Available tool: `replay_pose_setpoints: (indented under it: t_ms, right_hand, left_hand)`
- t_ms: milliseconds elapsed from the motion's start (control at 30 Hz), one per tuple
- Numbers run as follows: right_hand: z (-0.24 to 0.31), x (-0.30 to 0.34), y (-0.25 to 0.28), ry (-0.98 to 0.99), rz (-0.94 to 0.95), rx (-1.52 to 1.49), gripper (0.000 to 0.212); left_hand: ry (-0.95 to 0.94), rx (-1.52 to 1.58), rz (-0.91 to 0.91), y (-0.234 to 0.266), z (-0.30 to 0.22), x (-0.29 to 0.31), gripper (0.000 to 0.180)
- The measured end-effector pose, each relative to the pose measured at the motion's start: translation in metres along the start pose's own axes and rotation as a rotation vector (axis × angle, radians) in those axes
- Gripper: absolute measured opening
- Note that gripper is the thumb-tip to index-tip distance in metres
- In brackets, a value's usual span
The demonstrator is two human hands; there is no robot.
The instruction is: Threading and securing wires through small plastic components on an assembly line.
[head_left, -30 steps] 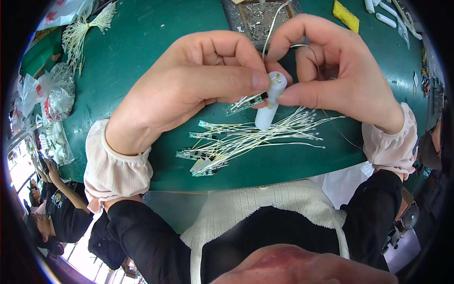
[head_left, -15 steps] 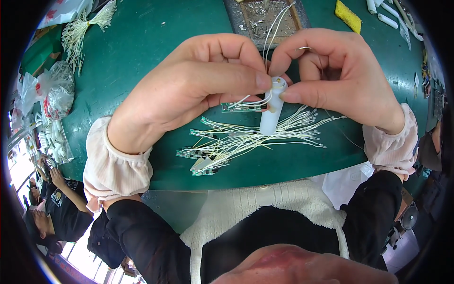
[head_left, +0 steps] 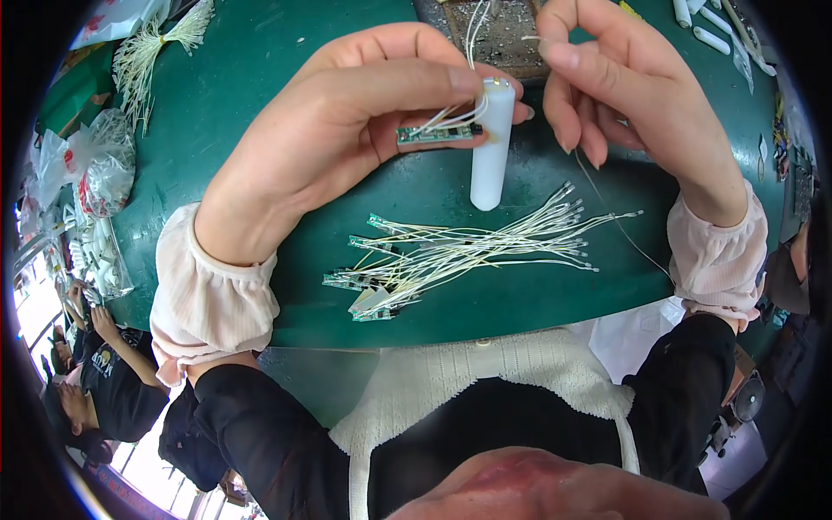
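Note:
In my left hand (head_left: 364,113) is a white cylindrical battery (head_left: 491,160), gripped near its upper end and standing almost upright. Small metal contacts show on its top. A narrow green circuit board (head_left: 438,133) with thin white wires (head_left: 459,114) sits against the battery's left side by my fingertips; two longer wires rise past the top. Thumb and forefinger of my right hand (head_left: 628,91) pinch a thin solder wire (head_left: 620,217), its short tip poking out to the left. That hand is apart from the battery, its other fingers loosely curled.
A bundle of wired circuit boards (head_left: 468,247) lies on the green table (head_left: 295,299) below my hands. Beyond them stands a tray (head_left: 511,43) with grey debris. Tied wires (head_left: 160,39) and plastic bags (head_left: 108,165) lie at left, white tubes (head_left: 711,38) at far right. Another person (head_left: 113,381) sits at left.
My right hand has drawn away from the battery's top, up and to the right, with the solder wire. My left hand has raised the battery and circuit board away from the bundle.

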State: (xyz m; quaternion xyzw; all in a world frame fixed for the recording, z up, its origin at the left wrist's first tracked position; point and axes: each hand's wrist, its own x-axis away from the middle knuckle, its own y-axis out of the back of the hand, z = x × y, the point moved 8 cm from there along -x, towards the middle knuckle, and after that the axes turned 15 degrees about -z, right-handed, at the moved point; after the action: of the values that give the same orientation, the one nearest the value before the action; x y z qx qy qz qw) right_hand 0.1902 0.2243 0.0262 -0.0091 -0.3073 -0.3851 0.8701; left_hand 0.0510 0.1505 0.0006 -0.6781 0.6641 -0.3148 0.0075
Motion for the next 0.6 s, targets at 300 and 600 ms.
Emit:
replay_pose_setpoints:
  t_ms: [300, 600]
  right_hand:
    - [0.008, -0.002, -0.003, 0.264, -0.064, -0.001, 0.017]
    - [0.003, -0.005, -0.005, 0.344, -0.015, -0.069, 0.014]
  left_hand:
    - [0.004, -0.016, -0.06, 0.017, 0.0, -0.007, 0.011]
    - [0.156, 0.228, -0.081, 0.01, 0.003, -0.01, 0.008]
